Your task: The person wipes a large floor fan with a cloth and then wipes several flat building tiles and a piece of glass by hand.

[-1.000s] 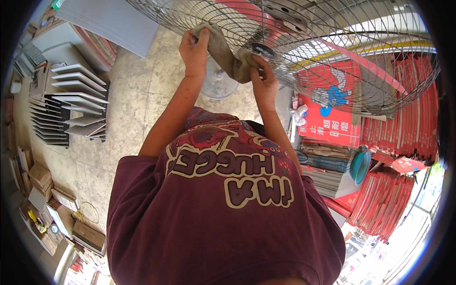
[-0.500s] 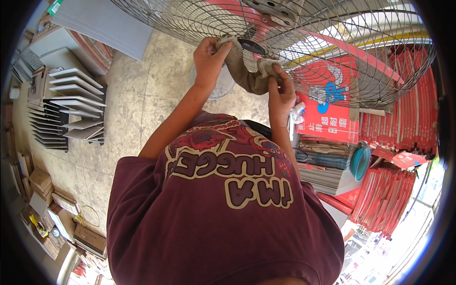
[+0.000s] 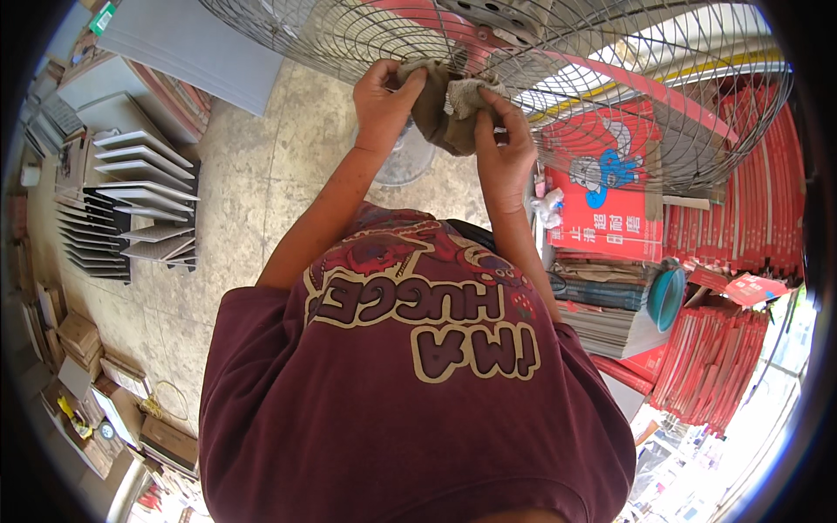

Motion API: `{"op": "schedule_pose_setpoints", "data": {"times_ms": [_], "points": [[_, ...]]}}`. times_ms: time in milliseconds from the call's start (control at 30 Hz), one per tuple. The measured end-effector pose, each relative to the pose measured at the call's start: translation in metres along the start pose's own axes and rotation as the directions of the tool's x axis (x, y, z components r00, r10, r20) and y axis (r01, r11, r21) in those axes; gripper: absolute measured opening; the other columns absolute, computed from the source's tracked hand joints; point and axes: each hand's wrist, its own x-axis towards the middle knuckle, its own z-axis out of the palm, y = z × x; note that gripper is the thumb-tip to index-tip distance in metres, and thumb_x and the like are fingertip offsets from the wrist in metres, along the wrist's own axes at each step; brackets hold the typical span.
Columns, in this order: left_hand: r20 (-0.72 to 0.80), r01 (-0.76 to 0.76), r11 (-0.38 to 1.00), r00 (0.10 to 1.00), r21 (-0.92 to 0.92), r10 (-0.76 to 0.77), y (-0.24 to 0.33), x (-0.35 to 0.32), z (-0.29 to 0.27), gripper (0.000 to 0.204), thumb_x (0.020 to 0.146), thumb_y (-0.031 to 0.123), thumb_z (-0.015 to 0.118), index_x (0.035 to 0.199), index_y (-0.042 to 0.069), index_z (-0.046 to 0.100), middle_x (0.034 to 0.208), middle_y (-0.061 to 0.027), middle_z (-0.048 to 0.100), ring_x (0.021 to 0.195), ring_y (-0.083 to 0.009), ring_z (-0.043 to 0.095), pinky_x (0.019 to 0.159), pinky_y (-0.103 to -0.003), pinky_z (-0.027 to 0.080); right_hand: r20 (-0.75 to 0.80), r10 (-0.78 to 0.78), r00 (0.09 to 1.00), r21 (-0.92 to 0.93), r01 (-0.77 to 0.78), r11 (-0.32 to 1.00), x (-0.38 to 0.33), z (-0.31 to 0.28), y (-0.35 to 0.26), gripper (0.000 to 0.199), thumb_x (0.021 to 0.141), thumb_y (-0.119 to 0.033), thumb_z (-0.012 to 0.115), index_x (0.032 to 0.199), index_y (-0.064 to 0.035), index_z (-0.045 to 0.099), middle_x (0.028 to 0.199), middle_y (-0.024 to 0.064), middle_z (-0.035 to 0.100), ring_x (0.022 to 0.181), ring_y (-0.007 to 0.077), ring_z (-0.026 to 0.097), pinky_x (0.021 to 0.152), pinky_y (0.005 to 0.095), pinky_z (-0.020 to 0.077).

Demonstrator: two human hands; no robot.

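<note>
A dirty grey-brown cloth [image 3: 443, 124] hangs in a bunched sag between my two hands, right at the middle of a large fan. My left hand [image 3: 386, 100] pinches its left end between thumb and fingers. The other end, a paler folded part, is gripped by my right hand [image 3: 507, 144]. Behind the cloth are the fan's wire guard [image 3: 377, 48] and its red blades [image 3: 676, 103]. The cloth covers most of the hub, so whether it presses against the fan cannot be seen.
Grey panels [image 3: 205, 52] lean at upper left, above a rack of tile samples [image 3: 144, 205]. Cardboard boxes [image 3: 80, 336] stand at lower left. On the right are a red printed box [image 3: 610, 222], red stacks [image 3: 711, 370] and a teal bowl [image 3: 667, 299]. A round grey base [image 3: 405, 166] rests on the concrete floor.
My right hand has moved up and left, closer to my left hand. The cloth is more bunched and has risen over the dark round hub, which showed before.
</note>
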Motion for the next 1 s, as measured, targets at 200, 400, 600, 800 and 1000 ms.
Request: {"op": "schedule_pose_setpoints", "data": {"times_ms": [200, 400, 600, 800, 1000], "points": [[-0.146, 0.262, 0.963, 0.957, 0.061, -0.251, -0.015, 0.002, -0.035, 0.019, 0.076, 0.015, 0.070, 0.078, 0.000, 0.059, 0.066, 0.0015, 0.056, 0.056, -0.0027, 0.046, 0.048, -0.019, 0.036, 0.029, 0.139, 0.990, 0.095, -0.141, 0.985, -0.018, 0.004, 0.022, 0.026, 0.077, 0.001, 0.058, 0.101, -0.0064, 0.064, 0.086, 0.0043, 0.063, 0.065, 0.0090, 0.055, 0.050, 0.0211, 0.0420], [-0.161, 0.274, 0.962, 0.948, -0.024, -0.274, -0.006, 0.002, -0.048, 0.019, 0.076, 0.015, 0.069, 0.079, 0.000, 0.059, 0.066, 0.0012, 0.056, 0.055, -0.0031, 0.046, 0.048, -0.019, 0.037, -0.042, -0.062, 0.997, 0.074, 0.065, 0.995, -0.006, 0.018, -0.008, 0.029, 0.077, 0.001, 0.059, 0.104, -0.0066, 0.062, 0.087, 0.0049, 0.062, 0.066, 0.0098, 0.053, 0.051, 0.0214, 0.0428], [-0.186, 0.212, 0.967, 0.954, -0.143, -0.236, 0.006, 0.007, -0.055, 0.014, 0.077, 0.010, 0.068, 0.079, 0.001, 0.058, 0.068, 0.0013, 0.057, 0.057, -0.0027, 0.048, 0.050, -0.018, 0.037, 0.142, -0.101, 0.985, 0.073, 0.091, 0.993, 0.000, 0.058, -0.007, 0.029, 0.076, 0.000, 0.059, 0.104, -0.0078, 0.063, 0.088, 0.0058, 0.061, 0.064, 0.0146, 0.055, 0.052, 0.0224, 0.0427], [-0.148, 0.076, 0.988, 0.984, -0.137, -0.097, 0.018, 0.011, -0.041, 0.014, 0.077, 0.008, 0.069, 0.079, 0.001, 0.057, 0.070, 0.0013, 0.058, 0.059, -0.0023, 0.049, 0.052, -0.018, 0.039, 0.109, 0.109, 0.988, 0.287, -0.136, 0.948, -0.005, 0.045, -0.002, 0.031, 0.079, -0.001, 0.059, 0.109, -0.0081, 0.061, 0.094, 0.0003, 0.062, 0.071, 0.0057, 0.053, 0.055, 0.0187, 0.0410], [0.048, -0.058, 0.991, 0.997, -0.118, 0.064, 0.031, -0.010, 0.019, 0.017, 0.076, 0.002, 0.069, 0.086, -0.001, 0.056, 0.076, -0.0021, 0.061, 0.066, -0.0032, 0.054, 0.056, -0.018, 0.044, -0.054, 0.219, 0.974, 0.430, -0.175, 0.886, -0.019, 0.003, 0.024, 0.031, 0.082, 0.000, 0.058, 0.112, -0.0068, 0.060, 0.098, -0.0014, 0.062, 0.075, 0.0033, 0.052, 0.060, 0.0171, 0.0413]]}}
